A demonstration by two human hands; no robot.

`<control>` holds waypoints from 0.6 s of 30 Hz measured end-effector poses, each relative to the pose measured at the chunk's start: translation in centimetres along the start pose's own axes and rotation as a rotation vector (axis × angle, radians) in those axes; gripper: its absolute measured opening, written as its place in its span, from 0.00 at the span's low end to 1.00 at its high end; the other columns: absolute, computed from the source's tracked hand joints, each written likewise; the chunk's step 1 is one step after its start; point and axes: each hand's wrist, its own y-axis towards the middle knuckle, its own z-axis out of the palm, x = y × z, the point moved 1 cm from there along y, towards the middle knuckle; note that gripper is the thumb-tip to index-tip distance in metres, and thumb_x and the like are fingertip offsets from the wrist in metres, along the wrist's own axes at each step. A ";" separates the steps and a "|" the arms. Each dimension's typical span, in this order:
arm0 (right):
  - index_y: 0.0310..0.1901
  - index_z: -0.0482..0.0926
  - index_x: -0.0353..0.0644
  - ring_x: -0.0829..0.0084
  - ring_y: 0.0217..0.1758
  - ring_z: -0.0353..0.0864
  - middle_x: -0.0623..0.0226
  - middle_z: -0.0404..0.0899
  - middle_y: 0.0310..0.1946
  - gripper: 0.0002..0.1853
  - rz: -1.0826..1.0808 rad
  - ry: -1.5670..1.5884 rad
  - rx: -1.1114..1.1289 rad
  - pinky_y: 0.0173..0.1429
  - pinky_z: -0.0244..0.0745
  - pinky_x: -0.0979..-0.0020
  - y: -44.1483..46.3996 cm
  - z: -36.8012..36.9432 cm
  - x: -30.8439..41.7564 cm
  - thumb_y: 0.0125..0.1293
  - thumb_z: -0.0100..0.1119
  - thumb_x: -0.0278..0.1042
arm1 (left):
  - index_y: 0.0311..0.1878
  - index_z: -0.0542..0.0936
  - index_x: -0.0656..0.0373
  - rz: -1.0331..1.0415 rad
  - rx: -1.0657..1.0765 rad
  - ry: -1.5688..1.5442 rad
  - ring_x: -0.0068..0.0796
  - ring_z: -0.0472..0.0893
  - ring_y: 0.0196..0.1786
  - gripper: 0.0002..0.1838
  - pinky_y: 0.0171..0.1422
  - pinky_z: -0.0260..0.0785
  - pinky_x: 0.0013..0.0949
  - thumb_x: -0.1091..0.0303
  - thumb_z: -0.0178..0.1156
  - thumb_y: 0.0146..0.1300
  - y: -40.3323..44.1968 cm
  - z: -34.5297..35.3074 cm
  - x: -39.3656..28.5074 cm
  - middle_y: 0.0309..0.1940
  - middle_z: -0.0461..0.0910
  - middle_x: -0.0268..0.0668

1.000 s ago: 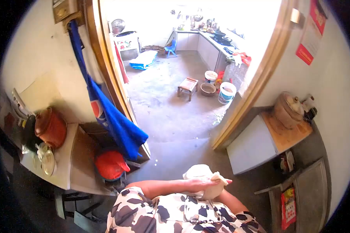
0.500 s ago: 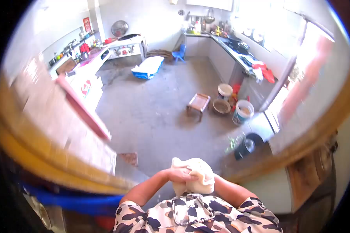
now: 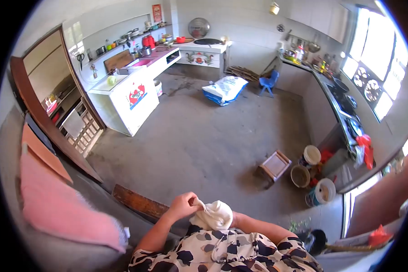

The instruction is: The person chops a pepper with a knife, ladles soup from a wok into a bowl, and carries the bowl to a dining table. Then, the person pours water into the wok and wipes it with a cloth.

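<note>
Left hand (image 3: 184, 206): fingers pinching white cloth (image 3: 216, 215)
Right hand (image 3: 235, 220): behind cloth; fingers hidden, cannot tell their state
White cloth: bunched before patterned shirt (image 3: 240, 252)
Floor (image 3: 190, 145): grey, bearing wooden stool (image 3: 275, 165)
Kitchen: window (image 3: 377, 47) above counter (image 3: 316, 100)

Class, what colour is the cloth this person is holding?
The cloth is creamy white, best seen in the head view.

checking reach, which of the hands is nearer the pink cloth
Left. The left hand pinches the white cloth, right of the pink cloth and apart from it; the right hand, mostly hidden by the white cloth, is farther right.
</note>
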 end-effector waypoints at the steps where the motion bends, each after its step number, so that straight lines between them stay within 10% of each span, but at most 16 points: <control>1: 0.54 0.73 0.42 0.79 0.47 0.75 0.68 0.76 0.47 0.19 0.018 -0.041 -0.005 0.52 0.74 0.75 2.5 -2.0 1.7 0.62 0.61 0.29 | 0.35 0.77 0.59 -0.046 -0.031 -0.038 0.28 0.77 0.28 0.16 0.34 0.70 0.32 0.59 0.70 0.49 2.3 -0.4 1.3 0.26 0.79 0.34; 4: 0.51 0.74 0.40 0.77 0.34 0.77 0.68 0.78 0.37 0.17 0.097 0.130 -0.061 0.40 0.76 0.74 10.0 -10.0 7.1 0.60 0.61 0.29 | 0.45 0.76 0.58 -0.045 -0.084 -0.105 0.22 0.77 0.31 0.19 0.37 0.72 0.29 0.62 0.69 0.51 10.5 -1.5 6.1 0.29 0.79 0.33; 6: 0.50 0.75 0.40 0.79 0.31 0.75 0.72 0.77 0.33 0.16 -0.259 -0.774 0.051 0.35 0.74 0.75 14.0 -15.2 12.7 0.59 0.60 0.28 | 0.48 0.75 0.58 0.008 -0.100 -0.051 0.23 0.78 0.34 0.20 0.40 0.73 0.29 0.63 0.68 0.53 17.3 -3.1 7.6 0.32 0.79 0.35; 10: 0.45 0.77 0.46 0.68 0.36 0.78 0.66 0.78 0.34 0.14 -0.271 0.510 -0.598 0.42 0.76 0.65 21.1 -26.3 20.3 0.64 0.50 0.42 | 0.66 0.61 0.61 0.282 0.054 -0.093 0.43 0.70 0.62 0.37 0.65 0.63 0.40 0.60 0.65 0.55 32.1 -1.2 10.2 0.60 0.68 0.52; 18: 0.56 0.72 0.46 0.56 0.60 0.70 0.59 0.72 0.56 0.28 -0.013 0.410 -0.529 0.65 0.63 0.51 35.9 -40.9 35.5 0.64 0.41 0.58 | 0.69 0.53 0.59 0.389 0.068 0.020 0.55 0.66 0.62 0.56 0.67 0.58 0.48 0.51 0.75 0.39 60.6 -2.6 14.1 0.60 0.63 0.58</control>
